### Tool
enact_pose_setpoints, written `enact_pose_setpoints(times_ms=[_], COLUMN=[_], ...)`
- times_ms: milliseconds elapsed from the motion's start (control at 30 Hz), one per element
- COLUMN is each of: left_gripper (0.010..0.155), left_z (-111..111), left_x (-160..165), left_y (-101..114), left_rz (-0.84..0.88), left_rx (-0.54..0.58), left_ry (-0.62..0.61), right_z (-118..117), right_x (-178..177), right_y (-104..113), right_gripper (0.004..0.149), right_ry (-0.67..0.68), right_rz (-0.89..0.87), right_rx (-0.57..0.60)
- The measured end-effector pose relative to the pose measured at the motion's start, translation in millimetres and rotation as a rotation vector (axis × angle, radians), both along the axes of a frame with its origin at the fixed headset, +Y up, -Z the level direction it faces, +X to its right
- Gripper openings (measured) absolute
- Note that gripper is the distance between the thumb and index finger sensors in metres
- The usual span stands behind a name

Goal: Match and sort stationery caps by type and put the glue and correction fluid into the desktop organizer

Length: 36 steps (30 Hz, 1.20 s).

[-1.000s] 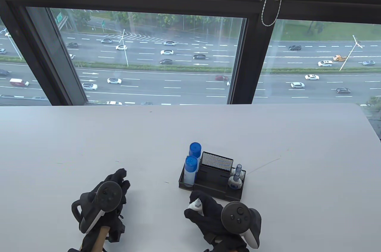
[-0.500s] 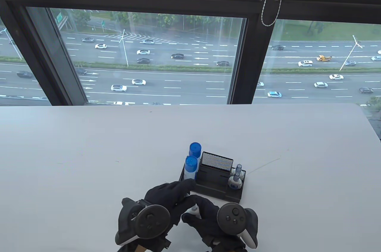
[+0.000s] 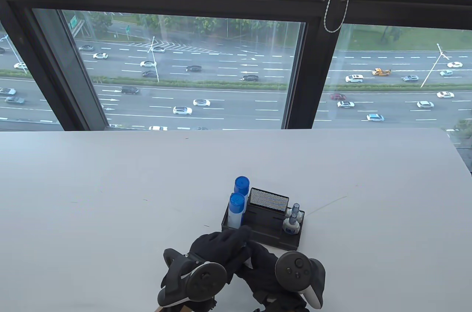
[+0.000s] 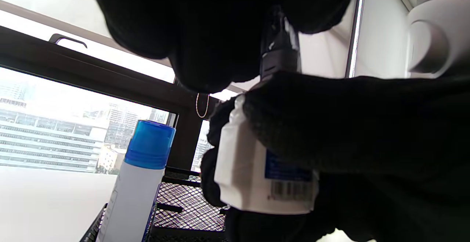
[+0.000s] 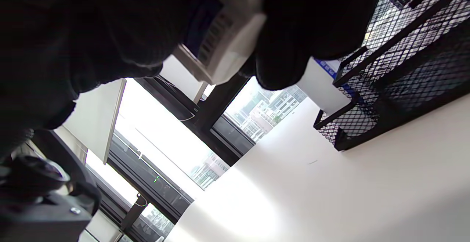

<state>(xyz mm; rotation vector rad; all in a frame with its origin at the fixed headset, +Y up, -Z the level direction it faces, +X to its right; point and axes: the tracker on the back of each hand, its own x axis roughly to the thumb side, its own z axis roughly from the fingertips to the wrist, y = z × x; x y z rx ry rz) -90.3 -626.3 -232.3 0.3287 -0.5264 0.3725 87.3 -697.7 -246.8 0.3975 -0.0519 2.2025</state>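
Observation:
A white correction fluid bottle (image 4: 257, 176) with a blue label is gripped by my right hand (image 3: 256, 255) just in front of the black mesh organizer (image 3: 273, 239). My left hand (image 3: 239, 239) reaches over it, and its fingers (image 4: 205, 32) pinch the bottle's translucent cap (image 4: 279, 47). In the table view the two hands hide the bottle. In the right wrist view the bottle (image 5: 227, 40) shows between dark gloved fingers. Two blue-capped glue sticks (image 3: 237, 207) stand in the organizer's left compartment. Two more correction fluid bottles (image 3: 291, 224) stand in its right compartment.
The organizer's taller mesh section (image 3: 268, 199) rises at its back. The white table (image 3: 110, 186) stretches to a window wall behind. In the left wrist view a glue stick (image 4: 147, 161) stands close by the held bottle. The organizer's mesh wall (image 5: 404, 69) lies right of my right hand.
My left hand has moved right across the table to meet my right hand, and its fingers now cover the top of the held bottle. The right hand has stayed nearly still.

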Motion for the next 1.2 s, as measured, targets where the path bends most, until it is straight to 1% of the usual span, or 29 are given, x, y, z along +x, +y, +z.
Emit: enact_pose_setpoints(times_ms=[133, 200, 267, 333, 367, 433, 500, 533, 567, 600, 667, 700, 767, 867, 933, 1033, 1133, 1167, 1200], left_gripper=[0.048, 0.048, 0.048, 0.048, 0.048, 0.049, 0.050, 0.050, 0.050, 0.050, 0.050, 0.050, 0.051, 0.058, 0.059, 0.059, 0.060, 0.060, 0.060], left_z=[4, 6, 6, 5, 4, 5, 7, 8, 9, 10, 12, 12, 11, 9, 6, -1, -15, -19, -25], left_x=[5, 7, 7, 7, 6, 6, 7, 8, 9, 10, 13, 13, 11, 3, -7, -18, -41, -48, -60], left_y=[-2, -2, -5, -11, -12, -8, -5, -4, -5, -5, -3, -2, 0, 4, 5, 0, -9, -12, -19], left_rz=[0.007, 0.000, 0.024, 0.030, 0.037, 0.063, 0.032, 0.011, 0.019, 0.030, 0.011, 0.004, 0.001, 0.010, 0.013, -0.020, -0.140, -0.147, -0.129], left_rx=[0.062, 0.104, 0.101, 0.062, 0.083, 0.078, 0.092, 0.094, 0.108, 0.133, 0.151, 0.150, 0.120, 0.104, 0.105, 0.080, 0.067, 0.051, 0.009], left_ry=[0.009, 0.021, 0.021, 0.025, 0.010, 0.003, 0.004, 0.004, 0.002, 0.003, 0.014, 0.019, 0.027, 0.048, 0.087, 0.136, 0.244, 0.268, 0.294], right_z=[1, 0, -1, -2, -1, 0, 0, 0, 0, -1, -2, -3, -4, -6, -9, -12, -18, -19, -21], right_x=[2, 6, 8, 8, 7, 5, 6, 7, 9, 11, 11, 12, 13, 19, 27, 40, 57, 61, 65], right_y=[1, 3, 6, 4, 3, 6, 14, 15, 15, 13, 10, 9, 7, 8, 9, 10, 10, 8, 7], right_gripper=[0.059, 0.059, 0.059, 0.058, 0.057, 0.057, 0.058, 0.058, 0.058, 0.057, 0.057, 0.057, 0.057, 0.058, 0.058, 0.056, 0.055, 0.055, 0.055], right_ry=[-0.037, -0.024, -0.047, -0.041, -0.040, 0.000, 0.023, 0.052, 0.064, 0.053, 0.047, 0.067, 0.054, -0.013, -0.062, -0.120, -0.160, -0.172, -0.182], right_rz=[-0.005, -0.026, -0.010, 0.035, -0.007, -0.061, 0.019, 0.079, 0.095, 0.070, 0.005, -0.009, -0.024, 0.053, 0.101, 0.073, 0.010, 0.000, -0.008], right_rx=[0.035, 0.036, 0.057, 0.062, 0.056, 0.033, 0.048, 0.017, 0.022, 0.041, 0.023, 0.010, 0.008, 0.048, 0.050, 0.042, 0.010, 0.005, -0.005])
